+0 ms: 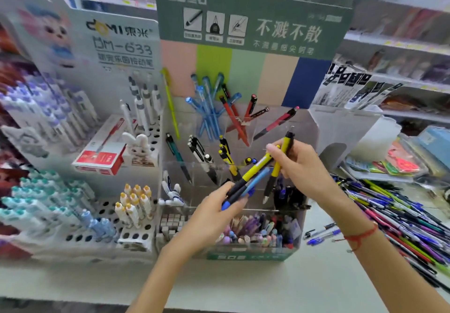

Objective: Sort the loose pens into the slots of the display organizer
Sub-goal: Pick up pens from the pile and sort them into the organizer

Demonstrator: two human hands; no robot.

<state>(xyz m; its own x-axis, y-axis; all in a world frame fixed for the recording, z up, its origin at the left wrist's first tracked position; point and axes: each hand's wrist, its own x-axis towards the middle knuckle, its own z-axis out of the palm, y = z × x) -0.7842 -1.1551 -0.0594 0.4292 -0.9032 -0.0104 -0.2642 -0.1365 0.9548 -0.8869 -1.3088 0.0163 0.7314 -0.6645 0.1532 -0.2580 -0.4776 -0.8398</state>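
A clear tiered display organizer [302, 127] with a green header stands in the middle, its slots holding blue, red, black and yellow pens. In front of it my left hand [214, 217] grips a yellow-and-black pen [255, 169] and a blue pen [255, 181] by their lower ends. My right hand [299, 166] pinches another yellow pen [282, 159], held nearly upright above the middle slots. A big heap of loose pens [389, 215] lies on the counter to the right.
A white holed pen stand [104, 205] with several white and teal pens stands at the left, with a red box [102, 152] on it. Three loose blue pens [321, 234] lie right of the organizer. Shelves with packaged stationery [399, 161] fill the right and back.
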